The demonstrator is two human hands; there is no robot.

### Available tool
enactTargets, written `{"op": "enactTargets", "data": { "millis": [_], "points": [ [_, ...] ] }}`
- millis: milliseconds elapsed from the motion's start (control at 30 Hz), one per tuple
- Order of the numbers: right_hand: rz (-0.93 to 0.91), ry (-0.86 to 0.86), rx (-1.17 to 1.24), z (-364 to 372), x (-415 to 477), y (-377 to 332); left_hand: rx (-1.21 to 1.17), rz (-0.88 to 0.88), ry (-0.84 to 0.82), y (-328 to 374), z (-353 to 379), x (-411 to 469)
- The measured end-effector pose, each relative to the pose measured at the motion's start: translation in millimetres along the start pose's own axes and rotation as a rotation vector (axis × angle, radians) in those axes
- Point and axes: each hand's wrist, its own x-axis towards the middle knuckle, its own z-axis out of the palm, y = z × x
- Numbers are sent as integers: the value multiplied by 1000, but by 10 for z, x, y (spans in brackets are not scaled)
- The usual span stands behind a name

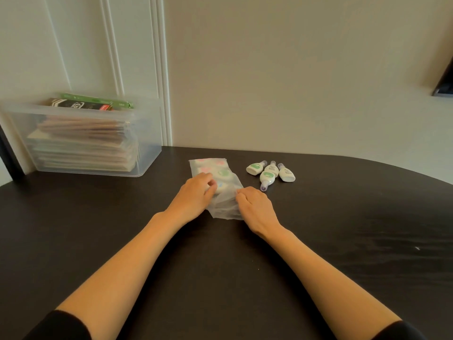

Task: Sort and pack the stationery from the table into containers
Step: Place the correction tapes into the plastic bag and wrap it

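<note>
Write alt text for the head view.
The left hand and right hand grip a frosted plastic pouch of white items on a dark table. Several small white bottles lie right of it; a clear plastic bin stands left.

Table (343, 229) right of the correction pens (269, 171) gives passage; the clear bin (150, 143) blocks the far left.

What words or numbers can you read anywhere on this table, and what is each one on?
"0.5" on the black box in the clear bin.
Print on the green box behind it: too blurred to read.
Labels on the loose white items: too small to read.
Labels inside the plastic bag: unreadable.
</note>
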Motion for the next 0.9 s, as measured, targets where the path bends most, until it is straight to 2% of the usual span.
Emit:
{"op": "enactTargets", "data": {
  "millis": [167,300,467,600,733,900],
  "points": [
    [-26,-76,-14,-13,58,68,319,149,-124,32,102,36],
    [20,-73,129,-75,88,96,329,216,-205,-27,91,45],
    [37,-65,165,-75,72,69,562,234,-291,-48,106,72],
    [11,-70,169,-72,53,91,485,139,-300,-13,138,105],
    [-94,23,142,-75,106,126,406,106,-269,12,146,111],
    [-46,-118,83,-39,201,126,221,24,-333,26,115,70]
  ]
}}
